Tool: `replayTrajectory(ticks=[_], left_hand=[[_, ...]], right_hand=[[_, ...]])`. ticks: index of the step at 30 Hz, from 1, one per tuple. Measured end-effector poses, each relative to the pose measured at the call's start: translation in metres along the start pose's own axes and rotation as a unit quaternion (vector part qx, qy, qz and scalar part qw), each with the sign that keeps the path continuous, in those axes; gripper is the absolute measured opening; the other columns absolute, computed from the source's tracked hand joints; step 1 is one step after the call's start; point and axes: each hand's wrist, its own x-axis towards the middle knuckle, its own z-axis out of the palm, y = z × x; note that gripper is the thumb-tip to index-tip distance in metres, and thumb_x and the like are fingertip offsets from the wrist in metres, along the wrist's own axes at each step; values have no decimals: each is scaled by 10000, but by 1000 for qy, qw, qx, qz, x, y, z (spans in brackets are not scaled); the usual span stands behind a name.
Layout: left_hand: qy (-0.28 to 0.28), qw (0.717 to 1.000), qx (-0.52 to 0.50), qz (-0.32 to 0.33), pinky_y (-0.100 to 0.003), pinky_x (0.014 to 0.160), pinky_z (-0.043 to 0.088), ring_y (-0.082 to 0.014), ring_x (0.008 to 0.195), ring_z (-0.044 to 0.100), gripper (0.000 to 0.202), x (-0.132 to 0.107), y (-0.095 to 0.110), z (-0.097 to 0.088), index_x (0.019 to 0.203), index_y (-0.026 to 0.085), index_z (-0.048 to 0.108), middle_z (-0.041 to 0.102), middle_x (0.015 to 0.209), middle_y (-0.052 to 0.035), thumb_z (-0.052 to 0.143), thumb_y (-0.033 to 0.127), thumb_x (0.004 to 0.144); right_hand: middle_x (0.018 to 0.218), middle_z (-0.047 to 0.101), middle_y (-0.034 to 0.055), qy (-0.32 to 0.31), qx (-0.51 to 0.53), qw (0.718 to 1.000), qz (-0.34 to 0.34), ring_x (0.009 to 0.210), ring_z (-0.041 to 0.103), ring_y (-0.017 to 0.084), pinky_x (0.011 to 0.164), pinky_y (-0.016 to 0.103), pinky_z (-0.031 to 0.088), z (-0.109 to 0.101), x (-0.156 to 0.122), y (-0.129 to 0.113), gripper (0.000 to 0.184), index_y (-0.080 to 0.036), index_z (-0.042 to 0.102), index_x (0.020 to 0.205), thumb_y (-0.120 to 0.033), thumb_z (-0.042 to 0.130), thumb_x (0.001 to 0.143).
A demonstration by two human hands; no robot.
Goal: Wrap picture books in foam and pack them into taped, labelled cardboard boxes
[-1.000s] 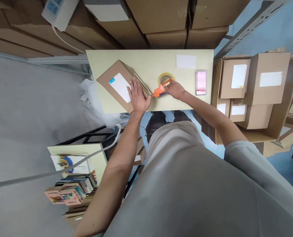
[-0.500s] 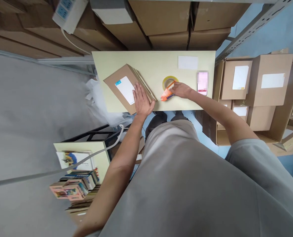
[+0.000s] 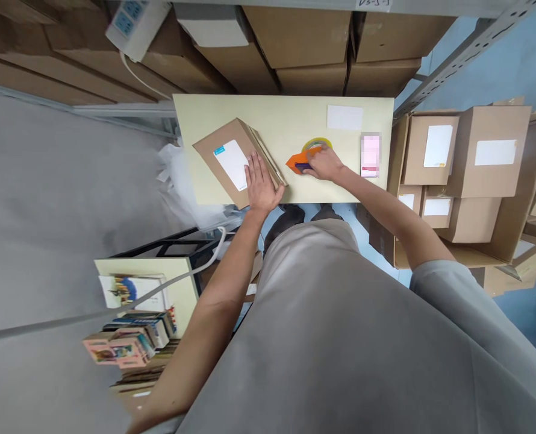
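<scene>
A brown cardboard box [image 3: 225, 135] with a white label [image 3: 232, 164] lies at an angle on the left half of the pale table [image 3: 295, 113]. My left hand [image 3: 262, 184] rests flat on the box's right part, fingers spread, partly over the label. To the right, my right hand [image 3: 324, 164] is closed around an orange tape dispenser [image 3: 299, 161] with a dark purple part. The dispenser's yellow tape roll [image 3: 317, 143] shows beyond my fingers. The dispenser is apart from the box, and my palm hides part of it.
A white paper [image 3: 344, 117] and a phone [image 3: 370, 155] lie on the table's right side. Boxes fill a large open carton [image 3: 398, 150] at right. Shelved cartons [image 3: 302, 36] line the back. Books [image 3: 135, 337] and a grey cable [image 3: 173, 282] are at lower left.
My right hand has turned the tape dispenser, so its orange tip now points left and its tape roll sits slightly further right. My left hand stays on the box.
</scene>
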Motion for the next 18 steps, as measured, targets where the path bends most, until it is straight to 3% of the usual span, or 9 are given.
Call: replayTrajectory(ticks=[5, 12, 15, 18], left_hand=[[6, 1000, 11, 7, -562, 1485, -87, -384, 1832, -44, 1160, 1, -6, 4, 1836, 18, 239, 89, 1944, -243, 724, 584, 948], [8, 1000, 15, 8, -577, 1484, -79, -395, 1834, -3, 1136, 3, -7, 4, 1832, 29, 267, 110, 1946, -224, 719, 579, 947], [11, 1000, 13, 8, -581, 1484, -76, -399, 1834, 5, 1140, 2, -5, 4, 1830, 25, 272, 121, 1945, -222, 726, 574, 941], [7, 1000, 10, 12, -584, 1487, -61, -402, 1834, 7, 1138, -2, -4, 3, 1829, 25, 280, 133, 1944, -218, 723, 582, 942]], right_hand=[[1019, 835, 214, 77, 130, 987, 46, 1212, 810, 427, 1294, 679, 467, 9, 25, -35, 843, -26, 732, 1354, -597, 134, 1194], [1098, 822, 236, 72, 224, 967, 95, 1275, 780, 496, 1323, 825, 347, 7, 31, -68, 652, -68, 765, 1280, -486, 274, 1183], [1136, 816, 260, 83, 230, 961, 130, 1251, 790, 477, 1303, 812, 391, 6, 38, -69, 566, -59, 767, 1229, -372, 297, 1186], [1150, 813, 257, 127, 208, 955, 169, 1230, 801, 424, 1280, 763, 452, 1, 53, -52, 570, -32, 742, 1229, -291, 234, 1213]])
